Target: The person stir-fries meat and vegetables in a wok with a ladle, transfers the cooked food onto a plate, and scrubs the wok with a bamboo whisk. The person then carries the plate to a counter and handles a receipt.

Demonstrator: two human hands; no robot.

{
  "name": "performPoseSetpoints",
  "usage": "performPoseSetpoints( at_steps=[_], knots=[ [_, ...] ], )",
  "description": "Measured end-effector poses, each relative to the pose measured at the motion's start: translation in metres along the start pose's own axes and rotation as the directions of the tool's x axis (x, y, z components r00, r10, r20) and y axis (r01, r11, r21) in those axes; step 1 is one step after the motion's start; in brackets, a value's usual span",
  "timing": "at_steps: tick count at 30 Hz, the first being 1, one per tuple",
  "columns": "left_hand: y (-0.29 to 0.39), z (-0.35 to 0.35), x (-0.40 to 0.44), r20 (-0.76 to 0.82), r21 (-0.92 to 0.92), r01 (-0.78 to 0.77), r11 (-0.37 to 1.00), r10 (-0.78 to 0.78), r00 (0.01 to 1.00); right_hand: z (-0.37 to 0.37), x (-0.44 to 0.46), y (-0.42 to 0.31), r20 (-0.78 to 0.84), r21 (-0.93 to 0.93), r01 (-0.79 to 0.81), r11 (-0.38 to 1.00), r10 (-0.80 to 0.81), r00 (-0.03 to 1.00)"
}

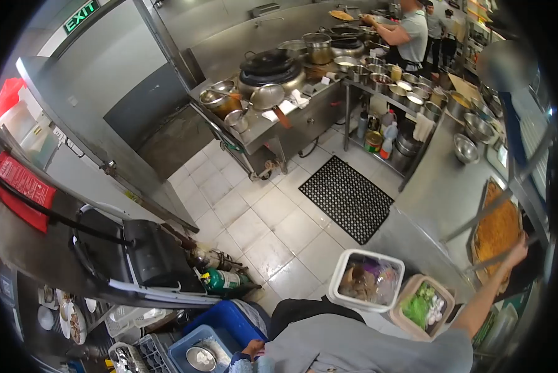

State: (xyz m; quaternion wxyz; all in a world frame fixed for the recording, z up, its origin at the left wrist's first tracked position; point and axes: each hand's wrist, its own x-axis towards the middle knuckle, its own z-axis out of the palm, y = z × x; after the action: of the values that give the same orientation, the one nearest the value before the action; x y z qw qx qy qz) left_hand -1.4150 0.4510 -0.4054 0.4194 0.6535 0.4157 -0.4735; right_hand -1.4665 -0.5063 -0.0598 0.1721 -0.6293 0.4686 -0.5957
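Observation:
At the right, my right hand [516,252] is closed at the near side of a long tray [496,227] of orange-brown food, seemingly gripping its rim beside a metal rack post. Low in the view, close to my body, my left hand [253,348] has curled fingers above some light blue cloth [252,365]; what it holds is too small to tell. A white tub [338,292] with bagged food and a beige tub [448,309] with green leaves and white pieces stand between my body and the steel counter [425,196].
Blue bins [229,317] and dishes [77,323] lie lower left, near a green cylinder [223,280]. A black mat [347,199] covers part of the tiled floor. Beyond are woks [273,65], many bowls [465,149] and a person in grey [412,37], with others behind.

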Motion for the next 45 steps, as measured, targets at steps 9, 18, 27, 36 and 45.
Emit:
performPoseSetpoints(
  at_steps=[9,18,27,36,45],
  knots=[
    [0.231,-0.099,0.061,0.696,0.718,-0.614,-0.329,0.349,0.627,-0.025,-0.010,0.019,-0.019,-0.077,0.037,0.996,-0.038,0.999],
    [0.582,-0.112,0.122,0.449,0.517,-0.672,0.531,0.501,0.740,-0.007,-0.230,-0.021,-0.045,-0.564,-0.095,0.820,0.084,0.995],
    [0.792,0.104,-0.081,0.908,0.237,-0.888,0.394,0.236,0.347,0.174,-0.492,-0.185,0.639,-0.514,-0.313,0.798,0.600,0.481],
    [0.931,0.182,-0.114,0.911,0.247,-0.968,0.046,0.329,0.248,0.271,-0.477,-0.198,0.699,-0.707,-0.270,0.654,0.703,-0.128],
    [1.093,0.132,-0.172,0.679,-0.046,-0.890,0.454,0.668,0.305,0.531,-0.313,-0.208,0.918,-0.282,-0.256,0.924,0.338,0.207]
  ],
)
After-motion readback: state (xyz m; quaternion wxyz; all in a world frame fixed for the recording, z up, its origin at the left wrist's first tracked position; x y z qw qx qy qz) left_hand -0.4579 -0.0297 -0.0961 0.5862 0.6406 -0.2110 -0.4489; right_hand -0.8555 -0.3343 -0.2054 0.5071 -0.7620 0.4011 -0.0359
